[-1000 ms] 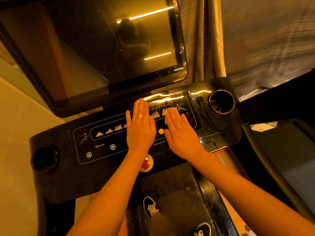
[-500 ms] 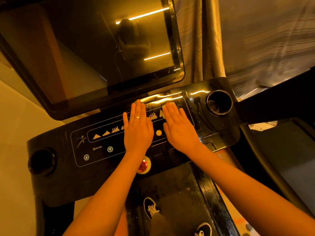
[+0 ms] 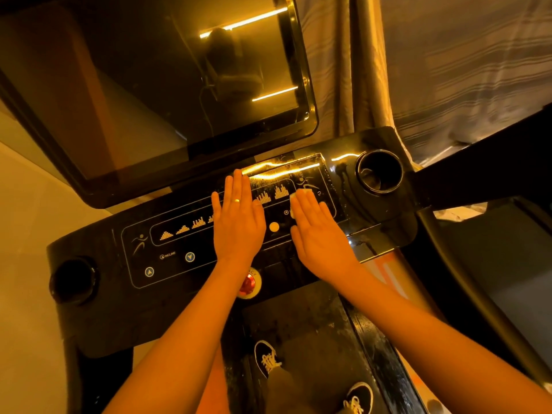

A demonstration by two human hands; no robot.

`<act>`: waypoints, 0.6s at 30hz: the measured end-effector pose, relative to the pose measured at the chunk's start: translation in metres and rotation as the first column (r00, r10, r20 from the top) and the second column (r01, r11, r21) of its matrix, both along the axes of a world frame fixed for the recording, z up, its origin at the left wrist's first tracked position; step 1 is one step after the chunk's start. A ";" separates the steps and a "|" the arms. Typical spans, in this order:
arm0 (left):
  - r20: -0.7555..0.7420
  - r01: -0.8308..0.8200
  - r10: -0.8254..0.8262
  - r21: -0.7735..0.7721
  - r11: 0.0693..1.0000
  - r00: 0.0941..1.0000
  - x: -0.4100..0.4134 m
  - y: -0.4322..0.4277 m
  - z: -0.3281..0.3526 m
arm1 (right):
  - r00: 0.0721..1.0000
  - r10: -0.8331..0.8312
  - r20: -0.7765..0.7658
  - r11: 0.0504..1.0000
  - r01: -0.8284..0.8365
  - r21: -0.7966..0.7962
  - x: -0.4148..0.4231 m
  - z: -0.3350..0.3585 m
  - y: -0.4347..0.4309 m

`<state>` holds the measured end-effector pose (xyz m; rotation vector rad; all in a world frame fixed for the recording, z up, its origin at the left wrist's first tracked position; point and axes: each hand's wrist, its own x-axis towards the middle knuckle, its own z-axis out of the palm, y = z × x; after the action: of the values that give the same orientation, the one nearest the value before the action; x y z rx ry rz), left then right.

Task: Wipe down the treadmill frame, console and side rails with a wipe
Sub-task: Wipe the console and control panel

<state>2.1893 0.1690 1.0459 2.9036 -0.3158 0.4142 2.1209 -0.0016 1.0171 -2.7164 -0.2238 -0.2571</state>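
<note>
- The right hand [image 3: 321,234] has slid rightwards along the console [image 3: 98,318] since half a second ago: two bar-graph icons [image 3: 272,195] now show between the hands, where they were partly covered.
- It lies flat, fingers straight and together, pressing a pale wipe [image 3: 303,193] onto the glossy panel. Only the wipe's edge peeks out past the fingertips, beside the running-figure icon.
- The left hand [image 3: 239,222] has kept its place, palm down and fingers straight on the panel's middle, holding nothing, a ring on one finger.
- A round yellow button [image 3: 274,227] sits between the hands.
- A red emergency knob [image 3: 248,284] below is partly hidden by the left wrist.
- The right cup holder [image 3: 379,171] stands near the wiping hand, further to the right; the left cup holder [image 3: 73,280] is well apart at the far end.
- The dark screen [image 3: 134,85] overhangs the console just beyond the fingertips.
- Two laced shoes [image 3: 267,358] stand on the belt [image 3: 313,324] below.
</note>
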 end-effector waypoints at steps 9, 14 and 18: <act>-0.010 0.003 -0.003 0.010 1.000 1.000 -0.002 0.000 0.002 | 1.000 0.001 0.017 1.000 -0.001 0.004 -0.016 -0.007 -0.003; -0.029 -0.004 0.006 0.060 0.998 1.000 -0.002 -0.002 0.005 | 1.000 0.000 -0.017 1.000 0.000 -0.004 -0.044 -0.017 -0.004; -0.049 0.012 -0.006 0.119 0.993 0.999 0.002 -0.014 0.010 | 1.000 0.016 0.004 1.000 -0.016 -0.012 -0.002 0.005 -0.006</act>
<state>2.1909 0.1548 1.0556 3.0220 -0.3573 0.3342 2.1185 -0.0078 1.0223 -2.7247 -0.2483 -0.2570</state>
